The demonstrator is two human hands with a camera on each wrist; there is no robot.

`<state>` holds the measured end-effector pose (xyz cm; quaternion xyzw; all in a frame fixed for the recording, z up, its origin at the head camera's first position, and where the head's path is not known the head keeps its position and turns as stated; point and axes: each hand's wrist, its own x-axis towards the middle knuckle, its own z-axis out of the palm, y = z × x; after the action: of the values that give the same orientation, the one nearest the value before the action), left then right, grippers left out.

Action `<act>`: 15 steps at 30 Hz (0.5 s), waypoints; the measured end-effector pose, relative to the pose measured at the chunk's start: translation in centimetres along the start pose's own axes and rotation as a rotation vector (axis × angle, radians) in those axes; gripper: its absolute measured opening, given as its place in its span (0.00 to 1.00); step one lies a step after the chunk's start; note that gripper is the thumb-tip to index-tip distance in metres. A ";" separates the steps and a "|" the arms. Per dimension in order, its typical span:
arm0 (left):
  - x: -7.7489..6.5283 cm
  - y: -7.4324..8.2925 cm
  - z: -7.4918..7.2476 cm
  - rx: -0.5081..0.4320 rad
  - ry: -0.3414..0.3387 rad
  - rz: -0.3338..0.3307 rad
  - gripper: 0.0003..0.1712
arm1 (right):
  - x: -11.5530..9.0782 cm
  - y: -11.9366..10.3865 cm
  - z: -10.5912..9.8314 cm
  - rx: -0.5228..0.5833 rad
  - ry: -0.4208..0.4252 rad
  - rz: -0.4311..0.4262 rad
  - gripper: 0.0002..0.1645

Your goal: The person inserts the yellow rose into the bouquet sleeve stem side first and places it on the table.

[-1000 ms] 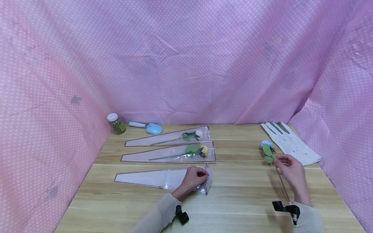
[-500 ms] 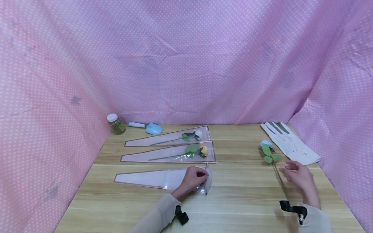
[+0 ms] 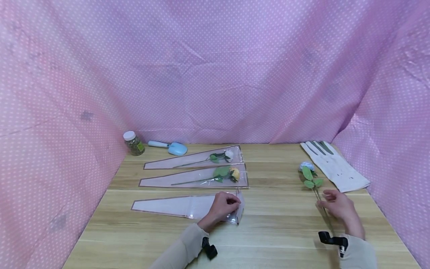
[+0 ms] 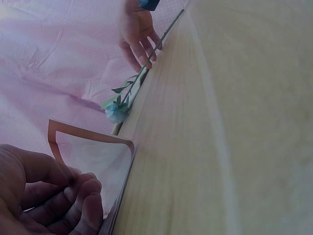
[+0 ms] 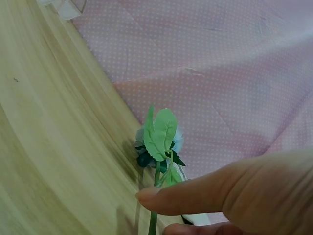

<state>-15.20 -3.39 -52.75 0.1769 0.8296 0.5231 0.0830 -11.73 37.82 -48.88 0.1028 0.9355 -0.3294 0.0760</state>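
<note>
In the head view my left hand (image 3: 221,207) pinches the mouth of a clear flower sleeve with a brown border (image 3: 164,206), lying on the table. The left wrist view shows its bordered edge (image 4: 93,134) lifted beside thumb and fingertips. On the right, an artificial blue rose (image 3: 306,167) lies with its green stem pointing toward me. My right hand (image 3: 340,209) is at that stem, fingers loosely bent and spread. From the right wrist, the thumb (image 5: 195,193) crosses over the stem (image 5: 153,220) below the leaves, with another finger lower and apart from it.
Two sleeves hold a white rose (image 3: 229,155) and a yellow rose (image 3: 234,174) behind my left hand. A jar with a white lid (image 3: 134,144) and a blue trowel (image 3: 177,148) stand at back left. A white glove (image 3: 339,168) lies at right.
My right hand has let go of the blue rose near its leaves, drawn back to the right, then come in lower along the stem. My left hand has stayed on the sleeve.
</note>
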 end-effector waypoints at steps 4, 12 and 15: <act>0.0 0.0 0.0 0.008 0.000 -0.012 0.06 | 0.2 -0.1 0.3 -0.057 0.031 -0.039 0.34; 0.0 0.0 0.0 -0.001 0.010 -0.002 0.05 | 0.2 -0.8 0.7 -0.097 0.071 -0.063 0.26; 0.0 0.0 0.0 -0.008 0.008 -0.011 0.05 | 0.2 -1.0 0.9 -0.097 0.079 -0.062 0.24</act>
<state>-15.21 -3.33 -52.75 0.1700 0.8287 0.5266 0.0833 -12.07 36.56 -49.02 0.0829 0.9554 -0.2813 0.0335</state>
